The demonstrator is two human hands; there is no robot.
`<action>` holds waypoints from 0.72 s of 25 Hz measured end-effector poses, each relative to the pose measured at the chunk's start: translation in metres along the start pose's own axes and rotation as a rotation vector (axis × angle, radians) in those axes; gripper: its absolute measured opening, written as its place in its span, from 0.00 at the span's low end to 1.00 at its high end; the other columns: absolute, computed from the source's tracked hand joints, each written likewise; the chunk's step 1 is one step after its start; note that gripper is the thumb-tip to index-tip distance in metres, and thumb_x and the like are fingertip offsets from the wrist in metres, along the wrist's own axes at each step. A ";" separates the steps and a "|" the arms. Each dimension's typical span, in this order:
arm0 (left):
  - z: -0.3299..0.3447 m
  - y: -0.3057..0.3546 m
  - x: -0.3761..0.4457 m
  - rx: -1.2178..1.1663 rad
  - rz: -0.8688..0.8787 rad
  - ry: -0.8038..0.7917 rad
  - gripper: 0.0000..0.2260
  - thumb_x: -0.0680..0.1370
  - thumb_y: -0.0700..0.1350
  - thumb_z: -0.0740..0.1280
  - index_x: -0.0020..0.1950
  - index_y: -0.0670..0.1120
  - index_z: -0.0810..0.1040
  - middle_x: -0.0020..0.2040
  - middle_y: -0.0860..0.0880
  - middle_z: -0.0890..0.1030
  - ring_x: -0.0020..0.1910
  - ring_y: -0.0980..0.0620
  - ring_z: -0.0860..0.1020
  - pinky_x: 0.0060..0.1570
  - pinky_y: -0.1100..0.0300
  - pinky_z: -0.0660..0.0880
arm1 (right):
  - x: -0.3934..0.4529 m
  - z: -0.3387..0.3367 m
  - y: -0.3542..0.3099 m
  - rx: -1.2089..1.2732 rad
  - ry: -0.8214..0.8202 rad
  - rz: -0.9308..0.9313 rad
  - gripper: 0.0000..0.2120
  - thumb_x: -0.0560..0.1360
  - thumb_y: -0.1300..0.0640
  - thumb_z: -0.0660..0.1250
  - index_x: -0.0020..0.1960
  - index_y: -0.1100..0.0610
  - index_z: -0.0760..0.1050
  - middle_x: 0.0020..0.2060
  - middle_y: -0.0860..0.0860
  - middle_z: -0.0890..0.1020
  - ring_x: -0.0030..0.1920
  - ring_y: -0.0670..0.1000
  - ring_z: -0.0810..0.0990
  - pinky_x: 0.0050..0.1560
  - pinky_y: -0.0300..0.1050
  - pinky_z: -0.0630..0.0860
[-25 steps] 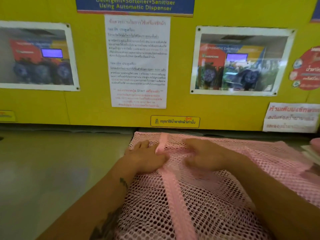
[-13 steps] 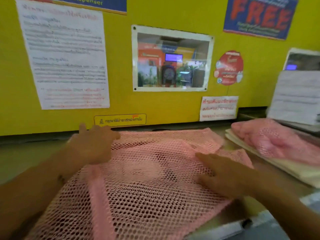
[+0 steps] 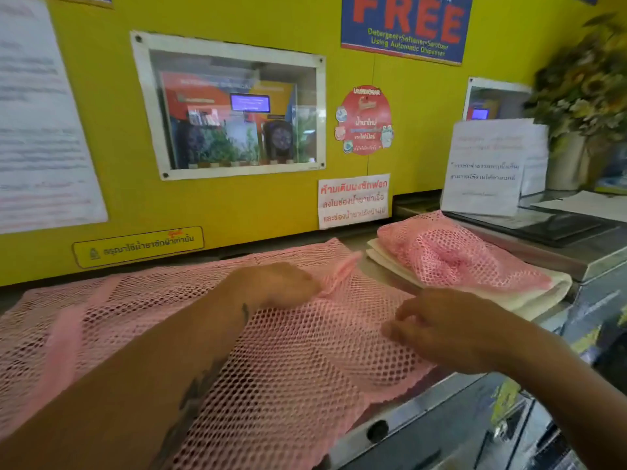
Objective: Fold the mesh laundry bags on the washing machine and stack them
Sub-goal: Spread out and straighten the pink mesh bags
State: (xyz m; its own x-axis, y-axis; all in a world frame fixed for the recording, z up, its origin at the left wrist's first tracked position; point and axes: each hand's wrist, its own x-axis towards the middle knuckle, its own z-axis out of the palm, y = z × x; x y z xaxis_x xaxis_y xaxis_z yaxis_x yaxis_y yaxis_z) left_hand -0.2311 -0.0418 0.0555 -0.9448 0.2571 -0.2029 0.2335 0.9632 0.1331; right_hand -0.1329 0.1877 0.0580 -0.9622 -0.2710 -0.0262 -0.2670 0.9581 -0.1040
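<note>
A large pink mesh laundry bag (image 3: 298,374) lies spread flat across the washing machine top (image 3: 390,422), its solid pink band at the left. My left hand (image 3: 274,283) pinches the bag's far right corner, and a fold of the band sticks up beside its fingers. My right hand (image 3: 437,327) rests on the bag's right edge with curled fingers gripping the mesh. To the right sits a folded pink mesh bag (image 3: 454,256) on top of folded white ones (image 3: 529,293).
A yellow wall panel (image 3: 237,205) with signs and a framed window rises right behind the bag. A laminated notice (image 3: 485,167) leans on a raised machine lid at the right, with a flower pot (image 3: 573,137) behind. The machine's front edge drops off at the lower right.
The view has swung right. My left hand moved from the bag's left part across to its far right corner. My right hand went from lying flat to gripping the right edge.
</note>
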 end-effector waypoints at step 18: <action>0.025 -0.015 0.042 -0.020 -0.116 0.196 0.30 0.76 0.68 0.51 0.75 0.59 0.61 0.78 0.50 0.59 0.76 0.45 0.57 0.71 0.35 0.55 | 0.065 0.002 0.022 0.071 -0.087 -0.253 0.33 0.75 0.32 0.55 0.76 0.38 0.52 0.79 0.45 0.54 0.78 0.51 0.51 0.76 0.61 0.52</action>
State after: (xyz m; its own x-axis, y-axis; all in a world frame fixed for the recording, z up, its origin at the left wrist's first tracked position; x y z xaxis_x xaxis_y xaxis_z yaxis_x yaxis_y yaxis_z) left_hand -0.2690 -0.0439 0.0210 -0.9921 0.1231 -0.0259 0.1183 0.9832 0.1392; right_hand -0.2015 0.1908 0.0524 -0.8563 -0.5109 -0.0755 -0.4911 0.8508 -0.1870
